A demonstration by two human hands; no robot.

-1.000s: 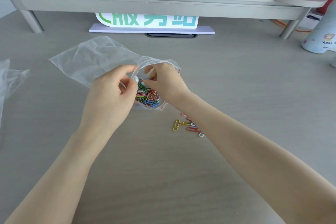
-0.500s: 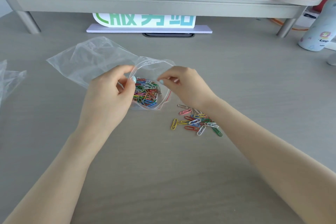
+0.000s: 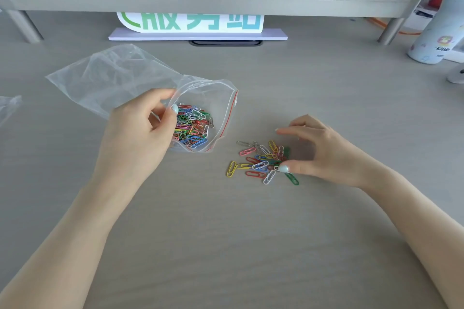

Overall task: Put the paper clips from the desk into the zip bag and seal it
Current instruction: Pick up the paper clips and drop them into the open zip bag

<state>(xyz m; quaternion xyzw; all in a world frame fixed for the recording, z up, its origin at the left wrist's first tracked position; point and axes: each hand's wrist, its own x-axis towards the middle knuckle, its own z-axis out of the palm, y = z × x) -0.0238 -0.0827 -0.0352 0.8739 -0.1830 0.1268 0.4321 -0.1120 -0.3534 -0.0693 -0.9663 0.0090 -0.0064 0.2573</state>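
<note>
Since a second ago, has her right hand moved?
Yes. The right hand left the zip bag mouth, moving right and nearer, over the loose paper clips.

Single view only, head-worn wide-angle camera; no second view, so no shared area. Looks forward and down onto grey desk [image 3: 251, 246] from above near edge. Both forearms enter from bottom corners, close to lens. Left hand [image 3: 140, 133] and right hand [image 3: 324, 150] sit mid-frame, near. Far limit: raised shelf [image 3: 200, 0] across top edge, green-lettered sign [image 3: 190, 24] beneath it. White bottle [image 3: 437, 32] at far right, bent by wide-angle distortion.
</note>
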